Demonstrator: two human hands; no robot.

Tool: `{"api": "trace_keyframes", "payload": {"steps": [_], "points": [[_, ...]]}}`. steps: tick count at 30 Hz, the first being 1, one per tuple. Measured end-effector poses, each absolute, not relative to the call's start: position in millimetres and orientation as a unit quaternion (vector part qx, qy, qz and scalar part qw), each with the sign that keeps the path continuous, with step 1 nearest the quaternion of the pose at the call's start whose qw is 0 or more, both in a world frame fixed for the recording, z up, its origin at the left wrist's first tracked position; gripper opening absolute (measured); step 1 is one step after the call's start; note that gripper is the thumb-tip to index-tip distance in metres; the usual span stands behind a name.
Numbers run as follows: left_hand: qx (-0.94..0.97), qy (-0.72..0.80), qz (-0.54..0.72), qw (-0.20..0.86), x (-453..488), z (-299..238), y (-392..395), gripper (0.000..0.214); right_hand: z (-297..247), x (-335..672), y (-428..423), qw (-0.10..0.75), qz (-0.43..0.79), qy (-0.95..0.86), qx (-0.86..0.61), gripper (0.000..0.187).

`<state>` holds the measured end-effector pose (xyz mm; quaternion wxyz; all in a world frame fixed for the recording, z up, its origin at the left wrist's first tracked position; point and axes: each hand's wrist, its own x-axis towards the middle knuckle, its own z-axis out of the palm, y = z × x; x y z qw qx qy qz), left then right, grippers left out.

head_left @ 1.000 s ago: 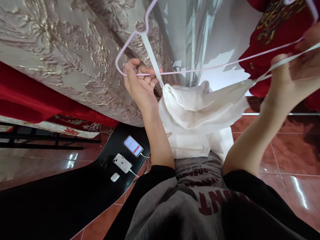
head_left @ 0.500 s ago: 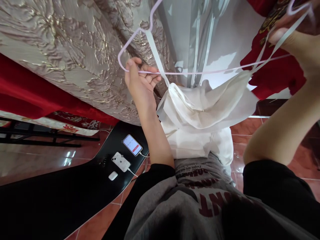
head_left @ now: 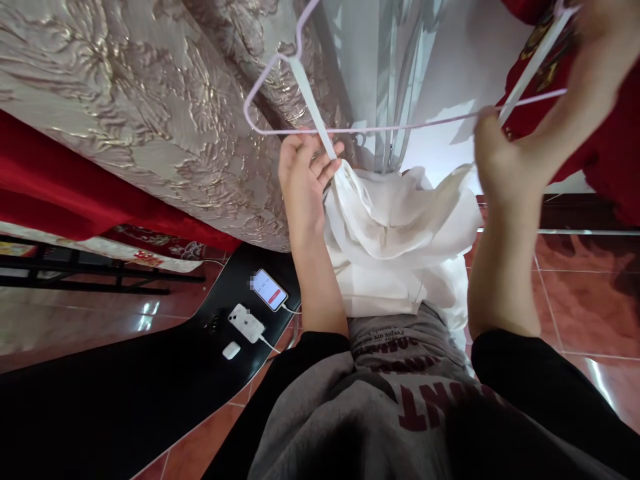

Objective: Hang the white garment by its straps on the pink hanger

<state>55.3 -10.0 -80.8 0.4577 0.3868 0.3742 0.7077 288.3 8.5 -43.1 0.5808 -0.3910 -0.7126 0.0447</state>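
A pale pink hanger (head_left: 400,127) hangs in front of me, with a white garment (head_left: 395,227) on it by its thin straps. The left strap (head_left: 311,100) loops over the hanger's shoulder and runs down to the garment. My left hand (head_left: 307,173) is just below the hanger's bottom bar, its fingers curled round this strap where it meets the garment. Over at the right, my right hand (head_left: 520,147) is blurred, thumb and fingers spread wide. Its thumb is at the bar beside the right strap (head_left: 535,67), which goes up to the hanger's other shoulder.
A textured, shiny beige cloth (head_left: 150,120) hangs at the left above red fabric (head_left: 90,200). On the black bench (head_left: 125,393) lie two phones (head_left: 270,290) with cables and a white earbud case (head_left: 231,350). More red cloth (head_left: 613,153) hangs at the right.
My left hand has moved right, from the hanger's corner to the strap. My right hand has come down and left, from the upper strap to the bar.
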Motion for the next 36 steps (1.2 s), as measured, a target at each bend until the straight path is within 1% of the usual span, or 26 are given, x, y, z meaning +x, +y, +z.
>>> {"api": "trace_keyframes", "payload": {"steps": [2,4,6,7,9,11,13,14,15,17,18,20,21,23,24,26,28,29,30,32,33,36], "points": [[0.429,0.395,0.672,0.457,54,-83,-15,0.009,-57,270,13,0.541,-0.009,-0.765,-0.35,0.043],[0.494,0.433,0.62,0.429,51,-78,-25,0.013,-70,258,17,0.468,0.032,-0.807,-0.358,0.037],[0.56,0.471,0.57,0.375,48,-64,-39,0.015,-79,252,18,0.434,0.06,-0.805,-0.4,0.029],[0.577,0.472,0.561,0.36,47,-54,-46,0.016,-81,251,17,0.444,0.053,-0.791,-0.417,0.025],[0.554,0.434,0.613,0.36,44,-34,-56,0.019,-83,252,13,0.49,0.038,-0.757,-0.432,0.021],[0.538,0.358,0.656,0.389,40,-20,-58,0.037,-82,257,8,0.515,0.032,-0.738,-0.434,0.022],[0.522,0.301,0.697,0.389,36,-17,-52,0.052,-81,263,4,0.513,0.034,-0.743,-0.43,0.02],[0.501,0.296,0.722,0.375,34,-20,-47,0.052,-81,265,2,0.506,0.035,-0.749,-0.427,0.019],[0.466,0.308,0.75,0.353,33,-25,-42,0.045,-81,267,1,0.499,0.037,-0.754,-0.426,0.018],[0.385,0.36,0.788,0.318,33,-40,-32,0.025,-81,267,-2,0.499,0.042,-0.753,-0.428,0.018],[0.356,0.386,0.792,0.313,35,-48,-28,0.023,-82,267,-4,0.503,0.048,-0.749,-0.429,0.018],[0.345,0.41,0.771,0.345,40,-61,-23,0.024,-84,263,-7,0.516,0.063,-0.743,-0.422,0.018],[0.356,0.406,0.754,0.373,43,-66,-22,0.021,-85,261,-8,0.527,0.071,-0.741,-0.41,0.019],[0.376,0.387,0.733,0.414,51,-72,-21,0.018,-88,259,-10,0.58,0.061,-0.715,-0.387,0.022],[0.379,0.376,0.737,0.414,54,-73,-20,0.017,-91,259,-10,0.617,0.046,-0.684,-0.387,0.026],[0.379,0.359,0.756,0.395,58,-76,-18,0.013,-96,262,-8,0.685,0.037,-0.598,-0.414,0.04],[0.383,0.34,0.765,0.391,59,-78,-16,0.011,-101,268,-5,0.705,0.097,-0.542,-0.447,0.053],[0.386,0.33,0.765,0.396,59,-79,-15,0.01,-102,270,-4,0.699,0.143,-0.533,-0.454,0.053],[0.387,0.321,0.764,0.405,59,-80,-15,0.011,-103,272,-4,0.691,0.179,-0.533,-0.454,0.047],[0.383,0.302,0.765,0.421,59,-81,-14,0.013,-103,273,-3,0.68,0.209,-0.542,-0.447,0.028],[0.38,0.289,0.766,0.43,60,-82,-14,0.014,-103,273,-3,0.677,0.211,-0.548,-0.444,0.022],[0.379,0.257,0.77,0.445,64,-83,-14,0.019,-99,273,4,0.672,0.214,-0.559,-0.436,0.021]]}}
